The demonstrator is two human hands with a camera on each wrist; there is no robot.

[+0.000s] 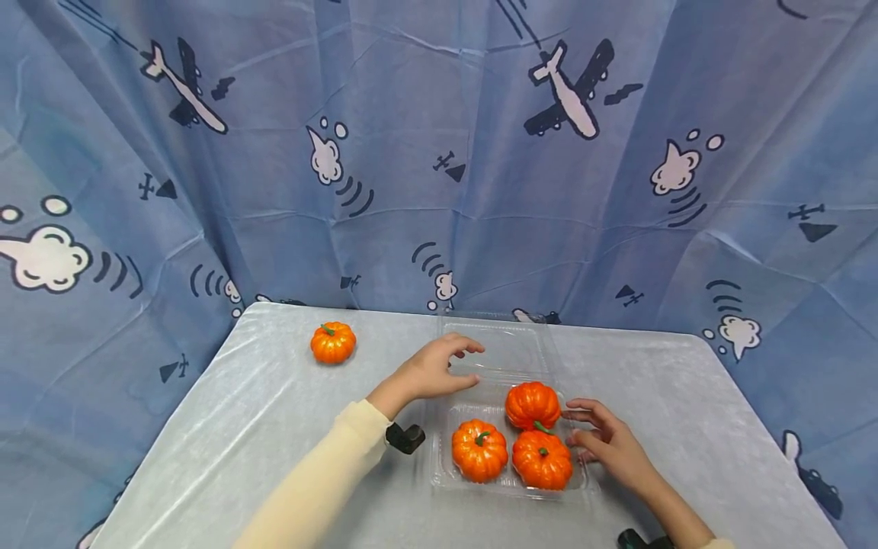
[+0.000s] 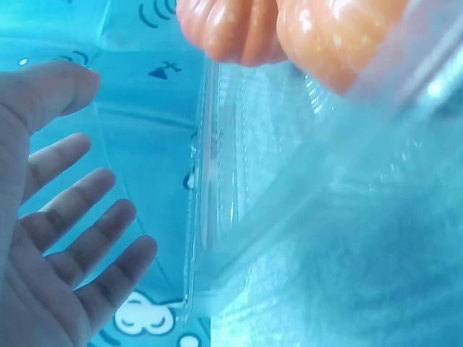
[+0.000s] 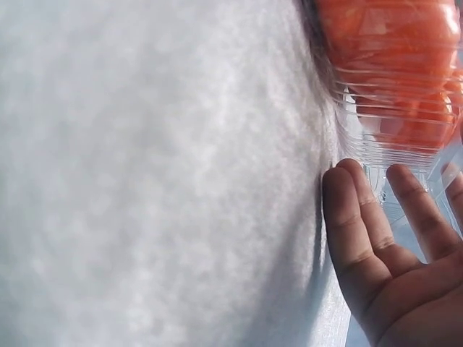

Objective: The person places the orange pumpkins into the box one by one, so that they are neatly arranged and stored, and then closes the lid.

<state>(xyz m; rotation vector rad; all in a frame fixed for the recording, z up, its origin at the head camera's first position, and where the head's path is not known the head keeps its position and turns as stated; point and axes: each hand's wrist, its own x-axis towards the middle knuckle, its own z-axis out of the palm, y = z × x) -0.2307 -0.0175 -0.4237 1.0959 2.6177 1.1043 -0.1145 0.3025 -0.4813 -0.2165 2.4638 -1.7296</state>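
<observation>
A clear plastic clamshell box [image 1: 449,482] stands on the table with its lid [image 1: 497,347] folded back toward the curtain. Three small orange pumpkins are in its base: a left one [image 1: 479,451], a front right one [image 1: 543,460] and a back right one [image 1: 532,405]. My left hand [image 1: 434,368] hovers above the box's left back part, thumb and fingers spread apart with nothing between them. At the box's right wall, my right hand [image 1: 613,444] has its fingertips close against the plastic, fingers nearly straight, as the right wrist view also shows.
Another small orange pumpkin [image 1: 333,342] sits at the table's back left. The table wears a pale cloth [image 1: 274,427]. Behind it hangs a blue curtain [image 1: 398,183] printed with planes and clouds. Dark wrist camera mounts [image 1: 405,438] show below the hands.
</observation>
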